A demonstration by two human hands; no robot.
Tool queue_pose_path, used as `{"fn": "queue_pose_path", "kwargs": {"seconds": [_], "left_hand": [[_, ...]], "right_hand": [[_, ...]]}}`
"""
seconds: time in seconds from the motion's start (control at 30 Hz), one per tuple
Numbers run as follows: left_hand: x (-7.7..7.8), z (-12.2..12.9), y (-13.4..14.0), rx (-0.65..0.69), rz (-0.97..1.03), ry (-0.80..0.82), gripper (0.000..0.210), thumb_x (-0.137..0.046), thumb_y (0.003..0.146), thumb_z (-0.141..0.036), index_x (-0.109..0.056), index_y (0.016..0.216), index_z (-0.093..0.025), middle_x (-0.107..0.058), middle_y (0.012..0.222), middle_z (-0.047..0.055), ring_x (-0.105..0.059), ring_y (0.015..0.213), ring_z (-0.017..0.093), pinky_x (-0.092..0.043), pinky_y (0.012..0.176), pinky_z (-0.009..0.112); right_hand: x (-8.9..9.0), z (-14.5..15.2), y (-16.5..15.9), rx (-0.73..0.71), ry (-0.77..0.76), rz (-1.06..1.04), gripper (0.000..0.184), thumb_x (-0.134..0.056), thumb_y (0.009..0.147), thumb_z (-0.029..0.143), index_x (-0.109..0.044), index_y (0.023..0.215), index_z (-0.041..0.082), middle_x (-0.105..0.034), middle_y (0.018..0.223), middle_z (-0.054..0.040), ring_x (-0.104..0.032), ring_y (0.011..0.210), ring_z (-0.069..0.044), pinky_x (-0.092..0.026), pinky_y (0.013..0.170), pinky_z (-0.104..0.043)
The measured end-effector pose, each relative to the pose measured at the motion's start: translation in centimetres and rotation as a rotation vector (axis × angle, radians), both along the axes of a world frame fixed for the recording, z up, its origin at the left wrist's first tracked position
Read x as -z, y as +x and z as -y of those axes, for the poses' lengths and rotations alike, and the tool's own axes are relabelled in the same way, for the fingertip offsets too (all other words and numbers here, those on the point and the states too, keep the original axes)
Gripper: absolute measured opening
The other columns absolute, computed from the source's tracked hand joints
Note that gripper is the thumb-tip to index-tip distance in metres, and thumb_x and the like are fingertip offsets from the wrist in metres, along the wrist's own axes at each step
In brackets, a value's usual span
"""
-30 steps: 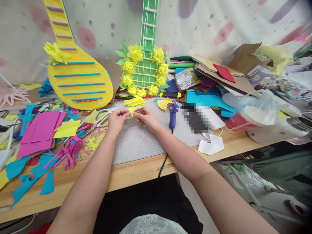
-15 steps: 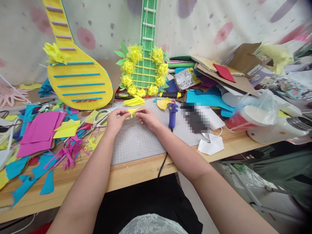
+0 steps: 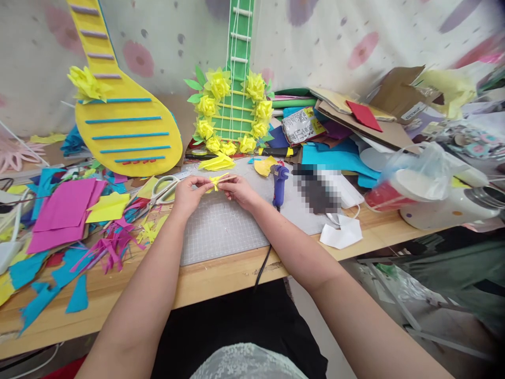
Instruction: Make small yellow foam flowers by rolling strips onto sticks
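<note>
Over the grey cutting mat (image 3: 221, 237), a small yellow paper flower (image 3: 215, 181) is pinched between my two hands. My left hand (image 3: 190, 196) grips its left side with thumb and fingertips. From the right, the bent fingers of my right hand (image 3: 239, 192) close on it, partly covering its petals. Just behind the hands lies a stack of folded yellow paper (image 3: 216, 162). A purple glue gun (image 3: 279, 187) stands on the mat to the right, beside a yellow paper scrap (image 3: 264, 166). Left of my left hand are scissors (image 3: 164, 188) with pale handles.
A yellow lute-shaped board (image 3: 130, 123) and a green stringed one (image 3: 236, 113) ringed with yellow flowers stand behind. Coloured paper scraps (image 3: 65, 210) cover the left side. At the right are a blurred-out patch, a white mask (image 3: 342, 234), a bagged cup (image 3: 406, 189) and a flask (image 3: 445, 208).
The yellow flower has turned slightly between my fingertips, and more of its petals show. Both hands stay in nearly the same place.
</note>
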State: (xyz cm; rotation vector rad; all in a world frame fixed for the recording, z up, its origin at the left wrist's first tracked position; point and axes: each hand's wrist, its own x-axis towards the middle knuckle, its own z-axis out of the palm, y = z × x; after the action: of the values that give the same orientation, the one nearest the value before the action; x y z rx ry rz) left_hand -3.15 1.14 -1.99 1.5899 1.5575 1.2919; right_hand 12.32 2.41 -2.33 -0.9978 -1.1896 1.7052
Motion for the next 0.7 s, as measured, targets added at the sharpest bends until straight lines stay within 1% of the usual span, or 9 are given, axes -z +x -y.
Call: {"fn": "queue_pose_path", "kwargs": {"seconds": [0.17,0.27,0.4,0.5,0.6,0.7], "left_hand": [[-0.2,0.1,0.0,0.001,-0.029,-0.025,0.011,-0.071,0.058,-0.026,-0.067,0.065,-0.019,-0.066,0.07,0.001,-0.055,0.066,0.014,-0.045,0.07,0.029],[-0.1,0.0,-0.2,0.02,-0.093,0.002,0.011,-0.071,0.06,-0.027,-0.067,0.066,-0.019,-0.065,0.071,0.001,-0.055,0.066,0.015,-0.044,0.071,0.03],[-0.1,0.0,-0.4,0.053,-0.31,0.099,0.009,-0.07,0.064,-0.027,-0.066,0.068,-0.021,-0.065,0.074,0.002,-0.057,0.073,0.018,-0.039,0.081,0.036],[-0.3,0.3,-0.2,0.057,-0.463,0.148,0.005,-0.069,0.066,-0.025,-0.065,0.068,-0.022,-0.066,0.076,0.003,-0.057,0.082,0.022,-0.032,0.088,0.041],[-0.4,0.5,-0.1,0.078,-0.54,0.169,0.003,-0.066,0.07,-0.025,-0.064,0.069,-0.023,-0.066,0.078,0.004,-0.056,0.086,0.024,-0.029,0.088,0.043],[-0.3,0.5,-0.2,0.098,-0.602,0.185,0.005,-0.063,0.073,-0.028,-0.064,0.071,-0.023,-0.065,0.079,0.004,-0.055,0.086,0.023,-0.027,0.088,0.043]], "right_hand": [[-0.2,-0.1,0.6,-0.026,-0.027,-0.004,0.016,-0.064,0.063,0.02,-0.055,0.076,0.016,-0.054,0.06,0.0054,-0.041,0.044,-0.003,-0.034,0.041,-0.017],[-0.5,-0.2,1.1,-0.033,0.038,0.04,0.022,-0.066,0.062,0.022,-0.054,0.08,0.018,-0.053,0.059,0.0063,-0.042,0.045,-0.004,-0.034,0.042,-0.017],[-0.5,-0.2,1.1,-0.008,0.2,0.246,0.022,-0.068,0.065,0.03,-0.051,0.073,0.018,-0.051,0.056,0.0061,-0.038,0.044,-0.004,-0.03,0.042,-0.019],[-0.1,-0.1,0.6,0.077,0.276,0.443,0.025,-0.068,0.064,0.034,-0.05,0.068,0.017,-0.053,0.06,0.0049,-0.041,0.05,-0.005,-0.031,0.049,-0.02],[0.3,-0.1,0.3,0.103,0.289,0.579,0.027,-0.066,0.065,0.039,-0.05,0.068,0.017,-0.054,0.063,0.004,-0.044,0.056,-0.007,-0.032,0.054,-0.021],[0.5,-0.1,0.2,0.076,0.267,0.629,0.028,-0.064,0.067,0.041,-0.05,0.068,0.017,-0.053,0.062,0.0038,-0.044,0.057,-0.008,-0.03,0.054,-0.021]]}}
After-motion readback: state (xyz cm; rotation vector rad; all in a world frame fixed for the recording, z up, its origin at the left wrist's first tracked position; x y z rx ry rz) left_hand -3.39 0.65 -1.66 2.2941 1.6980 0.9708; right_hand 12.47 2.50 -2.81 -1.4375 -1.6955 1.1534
